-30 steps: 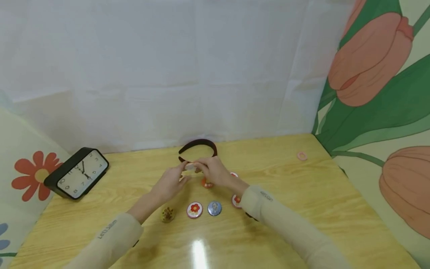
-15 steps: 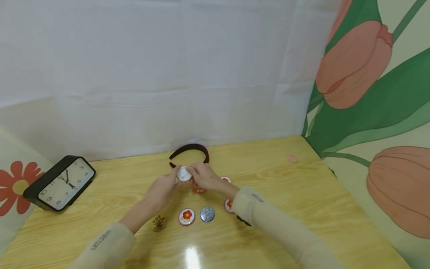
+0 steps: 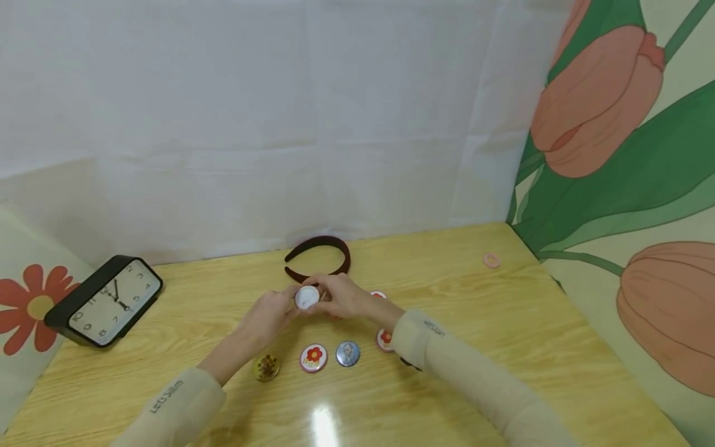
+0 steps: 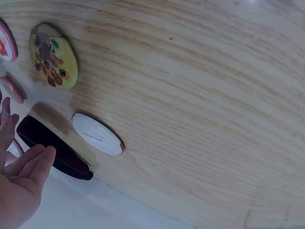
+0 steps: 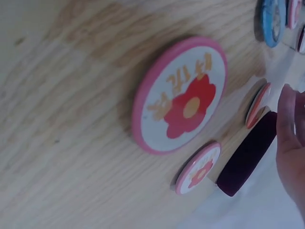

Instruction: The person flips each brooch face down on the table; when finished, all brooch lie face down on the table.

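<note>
Low over the table, both hands hold a round pin badge [image 3: 306, 298] with its white back up. My left hand [image 3: 270, 315] touches its left edge with the fingertips, and my right hand [image 3: 342, 296] pinches the right side between thumb and fingers. A dark headband [image 3: 347, 254] lies just behind them. Several badges lie nearer: a yellow one [image 3: 266, 367], a red-flower one [image 3: 313, 358], a blue one [image 3: 347, 354] and another flower badge [image 3: 384, 339], partly under my right forearm. In the left wrist view a white-backed badge [image 4: 97, 133] lies face down beside the headband.
A black desk clock [image 3: 114, 302] stands at the table's left. Toward the right back lies a small pink ring [image 3: 491, 261]. A white cloth [image 3: 223, 124] hangs behind the table [image 3: 475, 323]. The orange badge [image 5: 259, 106] shows in the right wrist view.
The held badge has tipped from nearly edge-on to showing its white back, and both hands have come slightly nearer, away from the headband. The head view has shifted a little.
</note>
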{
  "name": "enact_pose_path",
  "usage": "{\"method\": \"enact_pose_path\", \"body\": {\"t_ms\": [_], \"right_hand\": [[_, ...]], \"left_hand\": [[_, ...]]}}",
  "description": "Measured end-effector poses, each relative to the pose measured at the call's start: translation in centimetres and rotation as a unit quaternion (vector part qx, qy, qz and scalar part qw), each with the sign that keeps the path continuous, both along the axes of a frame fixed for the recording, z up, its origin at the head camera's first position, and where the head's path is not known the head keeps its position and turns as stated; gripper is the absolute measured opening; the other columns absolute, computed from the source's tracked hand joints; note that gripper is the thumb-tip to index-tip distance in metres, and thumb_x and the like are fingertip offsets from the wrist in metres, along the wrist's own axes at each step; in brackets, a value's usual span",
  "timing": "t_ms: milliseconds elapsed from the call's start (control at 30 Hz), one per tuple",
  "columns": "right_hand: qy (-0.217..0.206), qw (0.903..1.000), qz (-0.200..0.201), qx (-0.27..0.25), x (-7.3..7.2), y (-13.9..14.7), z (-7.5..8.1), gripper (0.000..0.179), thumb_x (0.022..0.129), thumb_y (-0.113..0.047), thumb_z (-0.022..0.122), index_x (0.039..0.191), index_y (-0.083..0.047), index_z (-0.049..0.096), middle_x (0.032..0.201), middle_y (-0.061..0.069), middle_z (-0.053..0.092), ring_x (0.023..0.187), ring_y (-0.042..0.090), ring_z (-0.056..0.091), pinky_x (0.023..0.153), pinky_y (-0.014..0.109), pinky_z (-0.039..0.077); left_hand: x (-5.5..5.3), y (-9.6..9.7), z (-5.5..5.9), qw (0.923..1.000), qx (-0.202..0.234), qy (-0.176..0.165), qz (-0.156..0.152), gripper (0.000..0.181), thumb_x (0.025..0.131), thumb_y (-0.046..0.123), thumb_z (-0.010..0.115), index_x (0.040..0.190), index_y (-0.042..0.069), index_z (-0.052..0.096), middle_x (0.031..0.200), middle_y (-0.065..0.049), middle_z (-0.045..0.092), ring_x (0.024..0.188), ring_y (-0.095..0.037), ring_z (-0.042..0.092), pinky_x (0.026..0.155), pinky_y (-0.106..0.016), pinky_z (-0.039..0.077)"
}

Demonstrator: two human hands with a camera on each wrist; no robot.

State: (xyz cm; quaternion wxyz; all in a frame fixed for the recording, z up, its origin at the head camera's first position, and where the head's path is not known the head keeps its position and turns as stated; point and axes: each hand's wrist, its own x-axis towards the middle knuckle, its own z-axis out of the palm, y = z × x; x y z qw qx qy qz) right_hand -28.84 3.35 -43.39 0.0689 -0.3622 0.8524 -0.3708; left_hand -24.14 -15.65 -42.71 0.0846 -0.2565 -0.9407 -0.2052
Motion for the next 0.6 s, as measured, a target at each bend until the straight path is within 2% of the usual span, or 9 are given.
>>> {"method": "enact_pose_path", "body": {"t_ms": [100, 200, 300, 400, 600], "right_hand": [[0.072, 0.9951, 0.025, 0.063, 0.0, 0.2, -0.3, 0.045, 0.089, -0.027, 0.071, 0.127, -0.007, 0.058, 0.107, 0.006, 0.069, 0.083, 0.007, 0.065, 0.070, 0.016, 0.052], [0.180, 0.9737, 0.031, 0.136, 0.1, 0.3, -0.7, 0.045, 0.092, -0.038, 0.066, 0.127, -0.010, 0.059, 0.114, 0.002, 0.064, 0.095, 0.007, 0.060, 0.079, 0.017, 0.049], [0.237, 0.9553, 0.026, 0.175, 0.4, 0.4, -1.2, 0.046, 0.091, -0.045, 0.065, 0.125, -0.014, 0.062, 0.112, -0.001, 0.057, 0.090, 0.007, 0.055, 0.071, 0.018, 0.048], [0.237, 0.9538, 0.026, 0.183, 0.5, 0.3, -1.5, 0.045, 0.089, -0.046, 0.066, 0.124, -0.017, 0.064, 0.108, -0.002, 0.053, 0.084, 0.005, 0.049, 0.064, 0.015, 0.043], [0.222, 0.9518, 0.021, 0.211, 0.6, 0.0, -1.7, 0.047, 0.089, -0.044, 0.067, 0.128, -0.017, 0.064, 0.110, -0.002, 0.053, 0.090, 0.007, 0.048, 0.067, 0.015, 0.044]], "left_hand": [[0.0, 0.0, -0.3, 0.9999, -0.006, -0.011, -0.004, 0.035, 0.087, 0.004, 0.073, 0.115, -0.011, 0.059, 0.090, -0.022, 0.069, 0.079, -0.031, 0.069, 0.065, -0.038, 0.059], [0.1, 0.1, -0.6, 0.9997, -0.004, -0.024, -0.007, 0.028, 0.089, 0.009, 0.071, 0.110, -0.007, 0.062, 0.088, -0.019, 0.069, 0.079, -0.030, 0.069, 0.066, -0.039, 0.059], [0.2, 0.2, -1.1, 0.9988, -0.002, -0.047, -0.008, 0.023, 0.090, 0.012, 0.071, 0.104, -0.004, 0.063, 0.086, -0.016, 0.069, 0.079, -0.030, 0.068, 0.067, -0.040, 0.058], [0.3, 0.1, -1.5, 0.9983, -0.014, -0.056, -0.011, 0.025, 0.088, 0.013, 0.073, 0.104, -0.004, 0.063, 0.087, -0.015, 0.068, 0.078, -0.029, 0.067, 0.065, -0.039, 0.057], [0.5, 0.0, -2.2, 0.9978, -0.057, -0.020, -0.026, 0.032, 0.092, 0.013, 0.068, 0.115, -0.007, 0.060, 0.106, -0.023, 0.066, 0.087, -0.036, 0.068, 0.068, -0.043, 0.059]]}}
